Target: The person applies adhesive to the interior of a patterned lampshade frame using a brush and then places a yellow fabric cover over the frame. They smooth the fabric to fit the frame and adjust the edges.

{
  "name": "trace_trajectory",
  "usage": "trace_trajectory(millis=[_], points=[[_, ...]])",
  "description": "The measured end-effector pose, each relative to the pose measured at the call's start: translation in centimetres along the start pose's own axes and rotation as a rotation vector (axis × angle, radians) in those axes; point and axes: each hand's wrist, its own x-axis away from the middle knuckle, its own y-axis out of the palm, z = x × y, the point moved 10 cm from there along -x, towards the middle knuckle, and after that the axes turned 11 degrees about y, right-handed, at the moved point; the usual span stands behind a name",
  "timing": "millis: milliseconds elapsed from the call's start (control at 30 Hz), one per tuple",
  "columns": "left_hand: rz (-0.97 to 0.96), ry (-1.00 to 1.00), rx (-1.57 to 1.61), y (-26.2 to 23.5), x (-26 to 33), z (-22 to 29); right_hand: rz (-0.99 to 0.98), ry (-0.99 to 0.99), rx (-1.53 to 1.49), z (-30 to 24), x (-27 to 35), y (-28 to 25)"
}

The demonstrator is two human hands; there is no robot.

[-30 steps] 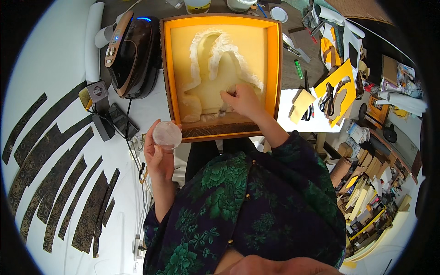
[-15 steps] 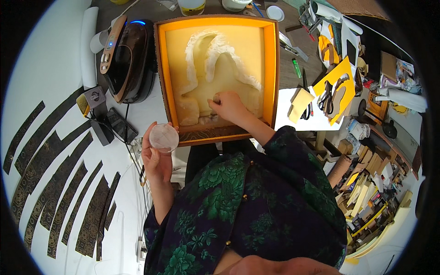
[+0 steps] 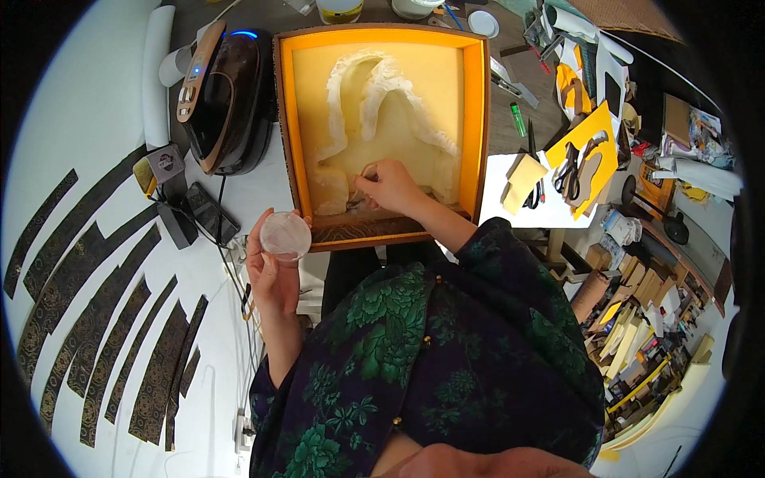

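Observation:
A shallow square box frame [image 3: 476,119] with yellow-orange inner walls and a brown rim lies in front of me. Its pale yellow base carries a raised white, rough-edged relief [image 3: 336,103]. Inside it, my right hand [image 3: 390,187] works low over the base, near the front wall, its fingers pinched together. What they hold, if anything, is too small to make out. Just outside the frame's front left corner, my left hand [image 3: 275,279] grips a small round clear dish [image 3: 285,237] with a whitish look, tilted toward me.
A black and copper steam iron [image 3: 219,99] stands left of the frame. Several dark patterned fabric strips [image 3: 111,350] lie on the white surface at left. At right are scissors [image 3: 567,171], a green marker [image 3: 518,119] and yellow cut sheets [image 3: 594,151]. Tubs [image 3: 339,11] stand behind.
My right hand has shifted slightly to the left over the base, fingers still pinched. The left hand and the dish stay in nearly the same place.

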Motion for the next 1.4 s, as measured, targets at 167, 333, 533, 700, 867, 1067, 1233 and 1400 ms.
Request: trace_trajectory(millis=[167,333,533,700,867,1067,1233,1400], points=[[-0.008,0.004,0.012,0.3,0.2,0.2,-0.038,0.027,-0.198,-0.7,1.5,-2.0],[-0.006,0.009,0.009,0.1,0.4,0.2,0.027,0.005,-0.097,1.3,0.0,-1.4],[-0.014,0.004,0.018,0.3,0.5,0.1,-0.095,0.062,-0.201,0.6,0.6,-0.2],[-0.023,-0.001,0.01,0.2,0.5,0.0,0.016,0.003,-0.15,0.5,0.7,-3.2],[-0.035,0.0,0.013,0.9,0.4,0.1,0.067,-0.08,0.021,0.9,0.0,-2.1],[-0.017,-0.009,0.013,0.5,0.5,0.0,0.137,0.046,0.024,0.1,1.1,-6.0],[-0.01,-0.007,0.041,0.7,0.5,0.0,0.07,-0.067,0.046,0.9,-0.6,-2.4],[-0.009,0.002,0.063,0.6,0.6,0.1,0.147,0.049,0.583,1.7,0.1,-6.4]])
